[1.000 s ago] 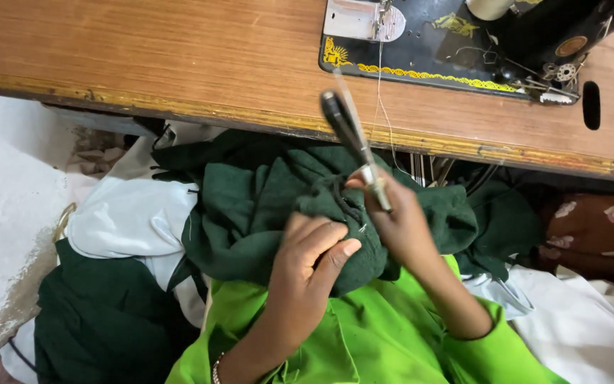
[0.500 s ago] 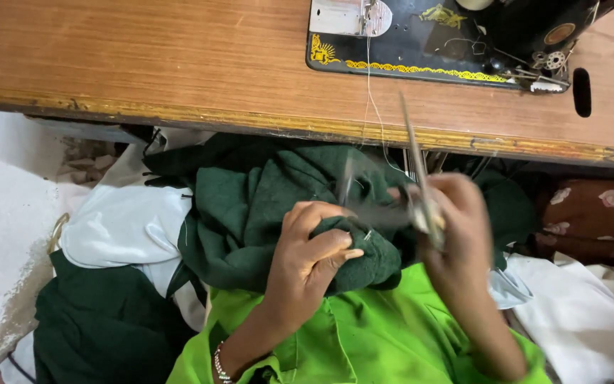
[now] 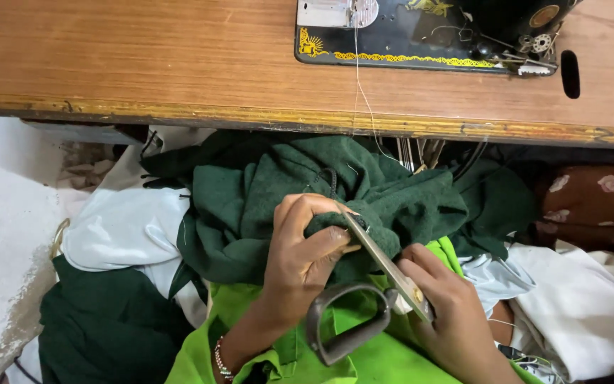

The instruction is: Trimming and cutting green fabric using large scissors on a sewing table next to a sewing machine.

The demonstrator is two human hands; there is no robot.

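Head view: left hand (image 3: 305, 259) pinches dark green woollen cloth (image 3: 364, 192); right hand (image 3: 456, 320) grips grey-handled steel scissors (image 3: 381, 264) (best snip close, blades shallow).

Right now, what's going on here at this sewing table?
A person seated at a wooden sewing table bunches dark green woolly fabric in the left hand. The right hand holds large metal scissors, blades closed and tips against the bunched cloth. A black sewing machine sits on the table above, with thread hanging down.
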